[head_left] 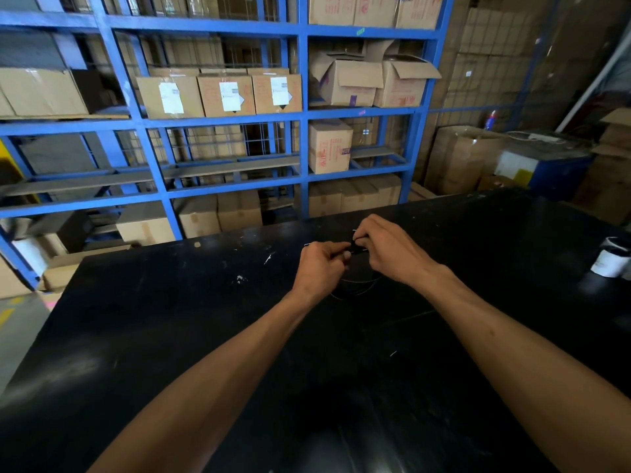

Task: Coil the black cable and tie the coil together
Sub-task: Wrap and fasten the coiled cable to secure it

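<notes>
A thin black cable coil (pixel 358 287) hangs in loops below my two hands, hard to make out against the black table (pixel 170 319). My left hand (pixel 319 264) pinches the top of the coil from the left. Close beside it, my right hand (pixel 389 249) grips the same bundled spot from the right. A thin white tie (pixel 356 231) pokes out between my fingers, its ends showing at both hands. The bundled part itself is mostly hidden by my fingers.
Blue metal shelving (pixel 304 114) loaded with cardboard boxes stands behind the table. A white paper cup (pixel 611 261) sits at the table's right edge. Small white scraps (pixel 240 278) lie on the table left of my hands.
</notes>
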Action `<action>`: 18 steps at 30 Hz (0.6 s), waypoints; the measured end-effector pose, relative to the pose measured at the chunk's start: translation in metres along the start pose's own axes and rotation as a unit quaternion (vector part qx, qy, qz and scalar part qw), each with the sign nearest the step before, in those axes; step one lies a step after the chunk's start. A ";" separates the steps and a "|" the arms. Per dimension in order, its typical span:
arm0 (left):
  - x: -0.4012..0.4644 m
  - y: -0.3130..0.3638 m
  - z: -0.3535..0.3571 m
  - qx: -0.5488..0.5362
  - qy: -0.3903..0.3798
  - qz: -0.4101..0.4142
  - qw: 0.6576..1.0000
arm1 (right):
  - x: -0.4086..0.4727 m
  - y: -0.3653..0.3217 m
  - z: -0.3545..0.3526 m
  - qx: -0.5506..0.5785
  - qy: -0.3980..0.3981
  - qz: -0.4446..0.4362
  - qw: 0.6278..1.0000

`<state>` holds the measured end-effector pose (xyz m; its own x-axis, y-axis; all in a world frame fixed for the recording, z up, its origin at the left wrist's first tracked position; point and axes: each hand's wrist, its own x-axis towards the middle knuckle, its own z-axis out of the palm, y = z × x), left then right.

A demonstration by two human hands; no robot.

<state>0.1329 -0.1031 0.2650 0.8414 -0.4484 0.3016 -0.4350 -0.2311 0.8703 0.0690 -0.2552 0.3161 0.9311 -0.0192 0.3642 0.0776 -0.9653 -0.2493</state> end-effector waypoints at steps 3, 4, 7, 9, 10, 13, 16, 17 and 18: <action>0.001 0.002 0.001 0.030 -0.020 -0.021 0.999 | -0.004 -0.002 0.007 -0.015 -0.012 -0.006 1.000; 0.002 0.002 0.001 0.048 -0.023 -0.012 0.999 | -0.005 -0.004 0.007 0.002 -0.025 0.005 1.000; -0.002 -0.001 -0.001 0.084 -0.006 0.061 0.995 | -0.002 -0.008 0.006 0.008 -0.048 0.036 0.998; -0.003 -0.006 -0.003 0.075 0.000 0.091 0.993 | -0.001 -0.007 0.007 -0.036 -0.042 0.038 0.998; -0.002 -0.009 -0.003 0.061 -0.004 0.076 0.995 | -0.003 -0.005 0.008 -0.040 -0.028 0.051 0.997; -0.005 -0.013 -0.002 -0.077 -0.068 -0.116 0.988 | -0.007 0.000 0.008 -0.031 0.033 0.128 0.991; -0.012 -0.012 0.005 -0.315 -0.084 -0.212 0.921 | -0.009 0.005 0.009 -0.024 0.068 0.172 0.982; -0.013 -0.010 0.007 -0.383 -0.060 -0.220 0.895 | -0.010 0.006 0.010 -0.014 0.071 0.181 0.981; -0.012 -0.008 0.010 -0.445 -0.032 -0.230 0.865 | -0.010 0.007 0.011 0.000 0.075 0.189 0.979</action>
<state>0.1234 -0.1050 0.2502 0.8276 -0.5401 -0.1532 0.3842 0.3459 0.8560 0.0644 -0.2586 0.3005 0.8303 -0.4136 0.3736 -0.2628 -0.8817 -0.3919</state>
